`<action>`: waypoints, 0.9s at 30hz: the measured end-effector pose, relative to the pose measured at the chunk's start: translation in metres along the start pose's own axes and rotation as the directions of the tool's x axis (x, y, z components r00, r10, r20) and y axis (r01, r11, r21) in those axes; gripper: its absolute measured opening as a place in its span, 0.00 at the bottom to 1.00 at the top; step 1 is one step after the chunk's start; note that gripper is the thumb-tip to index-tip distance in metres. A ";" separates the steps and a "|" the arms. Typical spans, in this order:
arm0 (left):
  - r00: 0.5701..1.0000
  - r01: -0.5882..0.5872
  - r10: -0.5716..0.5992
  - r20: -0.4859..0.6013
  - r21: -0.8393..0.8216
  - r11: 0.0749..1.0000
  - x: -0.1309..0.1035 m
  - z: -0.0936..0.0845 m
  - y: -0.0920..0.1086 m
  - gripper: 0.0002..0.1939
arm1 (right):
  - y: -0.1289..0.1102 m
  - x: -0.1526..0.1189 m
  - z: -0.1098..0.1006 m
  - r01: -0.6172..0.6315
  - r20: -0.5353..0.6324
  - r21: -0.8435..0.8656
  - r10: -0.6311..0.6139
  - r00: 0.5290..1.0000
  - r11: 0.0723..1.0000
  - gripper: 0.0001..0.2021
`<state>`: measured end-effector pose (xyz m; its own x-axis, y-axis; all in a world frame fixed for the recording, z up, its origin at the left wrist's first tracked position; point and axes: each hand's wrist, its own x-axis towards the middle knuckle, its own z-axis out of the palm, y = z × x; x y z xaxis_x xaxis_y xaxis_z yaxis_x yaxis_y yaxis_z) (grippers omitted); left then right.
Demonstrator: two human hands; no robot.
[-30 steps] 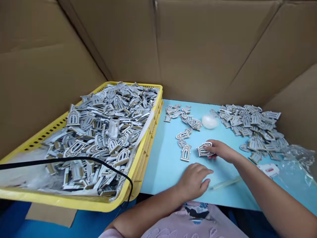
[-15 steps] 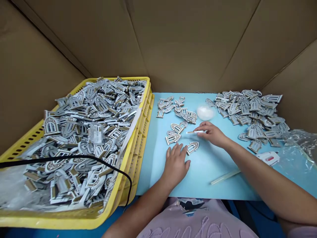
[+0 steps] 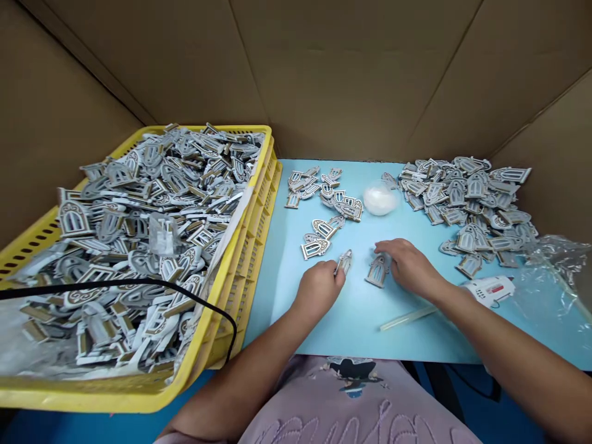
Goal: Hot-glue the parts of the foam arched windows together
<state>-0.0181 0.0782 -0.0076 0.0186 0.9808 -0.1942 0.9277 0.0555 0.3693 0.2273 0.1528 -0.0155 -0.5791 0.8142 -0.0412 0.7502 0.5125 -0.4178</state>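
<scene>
My left hand [image 3: 320, 285] is closed on a small arched window piece [image 3: 345, 262], held tilted between thumb and fingers just above the blue sheet. To its right, my right hand [image 3: 407, 265] curves beside another arched window piece [image 3: 377, 270], its fingers at the piece's upper right edge; whether they grip it is unclear. Several loose pieces with brown scroll patterns [image 3: 316, 248] lie on the blue sheet [image 3: 354, 333] beyond my left hand. Behind my hands sits a clear round dish [image 3: 380, 198] with white material in it.
A yellow crate [image 3: 252, 246] heaped with window pieces fills the left, a black cable [image 3: 152, 282] across it. At right are a pile of pieces [image 3: 467, 191], a white glue gun [image 3: 490, 290], a glue stick [image 3: 407, 318] and clear plastic [image 3: 550, 290]. Cardboard walls [image 3: 337, 80] enclose the back.
My left hand has picked up the piece beside it. The piece in my right hand has come down nearer the sheet and now shows its face. The view has shifted slightly.
</scene>
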 end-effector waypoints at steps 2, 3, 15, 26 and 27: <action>0.999 0.049 -0.049 0.001 0.011 0.999 -0.005 -0.001 -0.005 0.14 | -0.010 -0.002 0.001 -0.074 0.002 -0.065 0.074 0.997 0.995 0.15; 0.997 0.073 -0.073 0.002 0.018 0.997 -0.008 -0.001 -0.007 0.14 | -0.016 -0.003 0.002 -0.088 0.019 -0.087 0.090 0.996 0.992 0.16; 0.967 0.124 -0.123 -0.223 -0.009 0.992 -0.015 -0.016 -0.025 0.19 | -0.061 0.039 0.008 0.118 0.035 -0.120 -0.115 0.993 0.986 0.18; 0.881 0.181 -0.362 -0.306 -0.488 0.854 -0.014 -0.009 -0.072 0.13 | -0.101 0.127 0.020 0.161 -0.018 -0.147 -0.166 0.986 0.976 0.16; 0.870 0.188 -0.401 -0.288 -0.559 0.808 -0.020 -0.008 -0.077 0.15 | -0.104 0.130 0.021 0.166 -0.001 -0.158 -0.168 0.986 0.973 0.15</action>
<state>-0.0924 0.0562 -0.0249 -0.4630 0.8846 -0.0556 0.5447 0.3334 0.7695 0.0676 0.1994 0.0035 -0.6967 0.7168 0.0302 0.6848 0.6770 -0.2698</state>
